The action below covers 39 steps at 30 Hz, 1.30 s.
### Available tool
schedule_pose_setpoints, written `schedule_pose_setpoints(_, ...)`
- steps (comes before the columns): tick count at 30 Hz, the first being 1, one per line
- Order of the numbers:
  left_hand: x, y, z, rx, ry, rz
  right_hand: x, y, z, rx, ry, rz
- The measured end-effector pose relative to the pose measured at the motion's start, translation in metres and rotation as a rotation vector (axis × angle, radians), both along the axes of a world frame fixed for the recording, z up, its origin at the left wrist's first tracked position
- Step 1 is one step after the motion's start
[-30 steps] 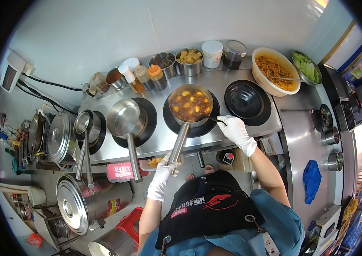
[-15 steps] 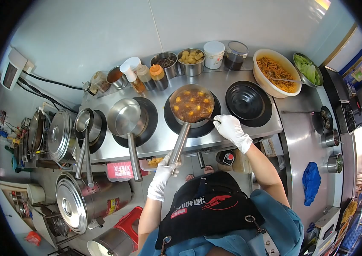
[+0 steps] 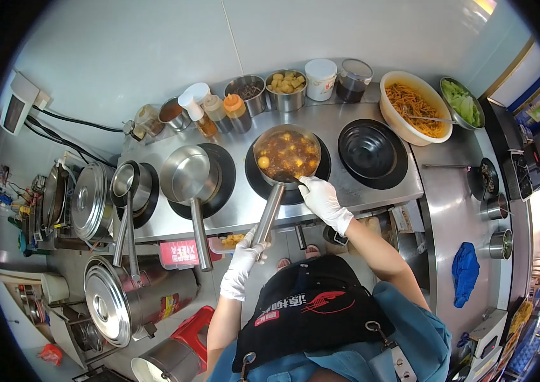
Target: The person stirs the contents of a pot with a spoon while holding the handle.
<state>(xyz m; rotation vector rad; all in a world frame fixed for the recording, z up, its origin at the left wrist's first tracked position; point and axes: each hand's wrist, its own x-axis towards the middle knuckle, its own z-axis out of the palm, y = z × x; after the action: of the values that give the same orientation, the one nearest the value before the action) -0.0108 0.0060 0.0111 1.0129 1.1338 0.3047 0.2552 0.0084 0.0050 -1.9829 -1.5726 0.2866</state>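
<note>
My left hand, in a white glove, is closed around the long metal handle of a saucepan on a round black burner pad. Brown, saucy stew with yellow chunks fills the pan. My right hand, also gloved, grips a dark stirring utensil at the pan's near rim. Its tip is down in the stew, so its exact kind is hidden. Just right of that hand, a black bowl sits on another pad. To the left stands an empty saucepan.
Along the wall stand sauce bottles, a pot of yellow chunks and a white tub. A large bowl of orange shreds is at the back right. Left are smaller pans and a big lidded pot.
My right hand has moved left along the pan's near rim with the utensil. The stew has shifted, and a round yellow piece now shows at its left. My left hand stays put.
</note>
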Motion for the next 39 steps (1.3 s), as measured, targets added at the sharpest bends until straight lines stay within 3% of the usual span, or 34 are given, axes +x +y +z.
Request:
schedule_pose_setpoints(9,-0.001,0.000,-0.004,0.001,-0.017,0.014,-0.019,0.043,-0.021,0.002,-0.028,-0.072)
schedule_pose_setpoints(10,-0.001,0.000,-0.005,-0.003,-0.012,0.016,-0.019,0.049,-0.025,0.105,-0.043,-0.071)
schedule_pose_setpoints(17,-0.002,0.001,-0.007,-0.001,-0.006,0.020,-0.006,0.067,-0.026,0.158,-0.036,-0.033)
schedule_pose_setpoints(27,-0.002,0.000,-0.007,-0.035,-0.033,0.046,0.039,0.033,0.004,0.296,0.044,-0.050)
schedule_pose_setpoints(39,0.000,0.001,0.001,-0.019,-0.005,0.020,0.076,-0.024,0.060,0.055,-0.100,0.018)
